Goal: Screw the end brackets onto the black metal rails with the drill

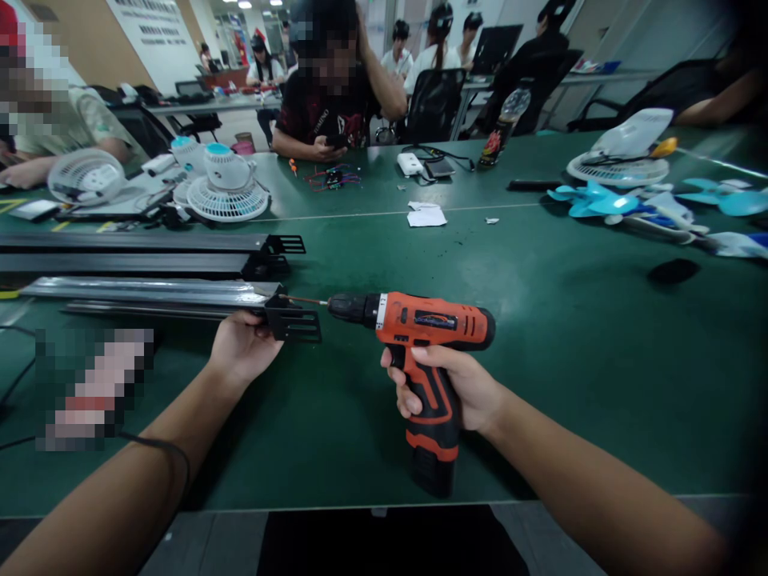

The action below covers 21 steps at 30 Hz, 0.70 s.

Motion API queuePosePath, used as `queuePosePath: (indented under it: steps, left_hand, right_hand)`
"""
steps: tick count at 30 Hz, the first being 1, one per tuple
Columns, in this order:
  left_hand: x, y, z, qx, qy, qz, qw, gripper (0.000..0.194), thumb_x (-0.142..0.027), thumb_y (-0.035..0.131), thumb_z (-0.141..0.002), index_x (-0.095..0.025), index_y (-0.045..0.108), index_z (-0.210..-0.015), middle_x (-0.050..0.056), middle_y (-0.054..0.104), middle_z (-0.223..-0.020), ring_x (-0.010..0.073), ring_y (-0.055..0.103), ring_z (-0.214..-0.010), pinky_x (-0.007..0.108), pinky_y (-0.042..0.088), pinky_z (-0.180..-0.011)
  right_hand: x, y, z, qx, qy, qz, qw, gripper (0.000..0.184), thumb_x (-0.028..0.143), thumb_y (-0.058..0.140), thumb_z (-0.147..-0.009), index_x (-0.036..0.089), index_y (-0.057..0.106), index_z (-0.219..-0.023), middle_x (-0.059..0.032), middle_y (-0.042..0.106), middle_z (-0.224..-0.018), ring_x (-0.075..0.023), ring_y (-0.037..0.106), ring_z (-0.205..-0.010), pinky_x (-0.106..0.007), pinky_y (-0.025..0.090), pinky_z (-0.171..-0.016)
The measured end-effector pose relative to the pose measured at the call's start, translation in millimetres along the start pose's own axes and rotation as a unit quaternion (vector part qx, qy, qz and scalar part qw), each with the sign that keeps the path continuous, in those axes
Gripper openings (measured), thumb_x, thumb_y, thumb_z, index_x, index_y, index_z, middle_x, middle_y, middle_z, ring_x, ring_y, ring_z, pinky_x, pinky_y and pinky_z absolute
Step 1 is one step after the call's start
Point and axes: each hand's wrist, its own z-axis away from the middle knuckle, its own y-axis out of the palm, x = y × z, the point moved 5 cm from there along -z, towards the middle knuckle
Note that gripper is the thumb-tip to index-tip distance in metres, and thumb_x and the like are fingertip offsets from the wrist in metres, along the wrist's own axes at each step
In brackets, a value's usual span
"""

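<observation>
My right hand [447, 384] is wrapped round the handle of an orange and black cordless drill [432, 320]. The drill lies level, its thin bit pointing left into the end of a long metal rail [150, 292] on the green table [570, 320]. A black bracket [293, 320] sits at that rail end. My left hand [243, 346] grips the rail end just beside the bracket, fingers curled under it.
More black rails [132, 252] lie behind the first. White fan parts [225, 188] stand at the back left, blue fan blades [600, 202] and a grille at the right. A paper scrap [426, 214] lies mid-table. A person sits opposite; others work behind.
</observation>
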Motion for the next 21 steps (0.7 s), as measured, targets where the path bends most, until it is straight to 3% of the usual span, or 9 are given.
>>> queuePosePath:
  steps: [7,12,21]
  left_hand:
    - [0.5,0.3,-0.6,0.019,0.0,0.007,1.0,0.046,-0.001,0.049,-0.049,-0.018,0.062,-0.09,0.004,0.067,-0.076,0.0125,0.055,-0.049,0.019,0.046,-0.041]
    - [0.4,1.2,-0.3,0.027,0.005,-0.012,1.0,0.049,-0.001,0.048,-0.047,-0.017,0.064,-0.09,0.004,0.064,-0.071,0.0193,0.067,-0.063,0.026,0.059,-0.058]
    - [1.1,2.5,-1.9,0.044,0.01,-0.046,0.998,0.049,0.001,0.046,-0.046,-0.015,0.064,-0.09,0.007,0.069,-0.084,0.0207,0.071,-0.077,0.028,0.059,-0.065]
  right_hand:
    - [-2.0,-1.6,-0.2,-0.001,-0.003,-0.006,1.0,0.034,0.038,0.083,-0.082,0.012,0.073,-0.102,-0.0006,0.069,-0.079,-0.0113,0.065,-0.057,-0.028,0.06,-0.062]
    - [-1.9,-0.8,0.0,0.0,-0.005,-0.011,1.0,0.034,0.037,0.083,-0.083,0.012,0.073,-0.103,-0.0007,0.069,-0.079,-0.0113,0.066,-0.057,-0.028,0.06,-0.063]
    - [-2.4,-1.3,-0.6,0.004,-0.003,-0.022,1.0,0.031,0.036,0.082,-0.083,0.013,0.073,-0.102,-0.0008,0.07,-0.079,-0.0118,0.067,-0.058,-0.028,0.06,-0.063]
